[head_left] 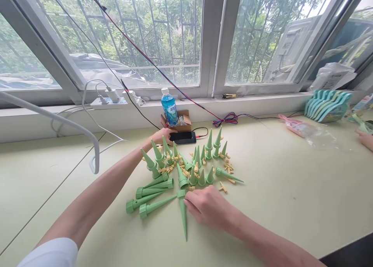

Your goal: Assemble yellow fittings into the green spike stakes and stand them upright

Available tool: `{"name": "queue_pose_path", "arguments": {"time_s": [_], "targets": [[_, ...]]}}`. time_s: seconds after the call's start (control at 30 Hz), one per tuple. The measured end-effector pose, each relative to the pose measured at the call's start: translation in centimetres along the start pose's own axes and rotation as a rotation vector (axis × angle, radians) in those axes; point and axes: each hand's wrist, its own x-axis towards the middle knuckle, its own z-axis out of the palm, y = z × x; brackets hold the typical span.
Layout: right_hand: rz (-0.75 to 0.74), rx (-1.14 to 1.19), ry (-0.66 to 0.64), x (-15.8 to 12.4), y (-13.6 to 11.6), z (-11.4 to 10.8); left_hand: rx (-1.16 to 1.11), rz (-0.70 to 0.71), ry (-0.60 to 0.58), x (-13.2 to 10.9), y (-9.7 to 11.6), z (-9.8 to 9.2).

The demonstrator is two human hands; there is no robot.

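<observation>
My left hand [163,136] reaches to the back and grips the left end of a black phone [183,137] lying flat. At the front, my right hand [208,205] is closed, its fingertips at the capped end of a green plastic watering spike [182,214] that lies with its tip toward me. Several more spikes lie to the left, among them one long green spike [157,206]. Behind them stand several upright green cones [151,164], with small yellow T-shaped valves [223,187] scattered between. What my right fingertips enclose is partly hidden.
A blue drink bottle [169,107] stands by a small cardboard box [184,121] near the sill. Cables run to a power strip [109,100]. A white curved bar [58,119] crosses the left side. Teal parts [328,105] and another person's hand [365,138] are at right.
</observation>
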Motion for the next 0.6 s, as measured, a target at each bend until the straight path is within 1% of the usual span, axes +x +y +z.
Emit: {"name": "queue_pose_path", "arguments": {"time_s": [0.13, 0.23, 0.37, 0.43, 0.5, 0.57, 0.6], "targets": [[-0.002, -0.003, 0.001, 0.0, 0.0, 0.0, 0.023, -0.048, 0.013, -0.3, -0.3, 0.2], [0.002, 0.000, 0.000, 0.0, 0.1, 0.0, 0.041, -0.051, 0.033, -0.7, -0.1, 0.1], [-0.002, 0.009, 0.005, 0.0, 0.0, 0.0, 0.072, -0.035, 0.108, -1.6, 0.7, -0.1], [-0.007, 0.011, 0.005, 0.0, 0.0, 0.0, 0.083, 0.053, 0.159, -2.1, 1.1, -0.1], [-0.007, 0.011, 0.004, -0.1, -0.1, -0.1, 0.085, 0.177, 0.194, -2.3, 1.6, 0.0], [-0.005, 0.009, 0.005, -0.1, -0.1, -0.1, 0.080, 0.270, 0.207, -2.3, 2.1, 0.2], [-0.004, 0.009, 0.002, -0.1, -0.1, -0.1, 0.072, 0.292, 0.206, -2.3, 2.4, 0.4]]}}
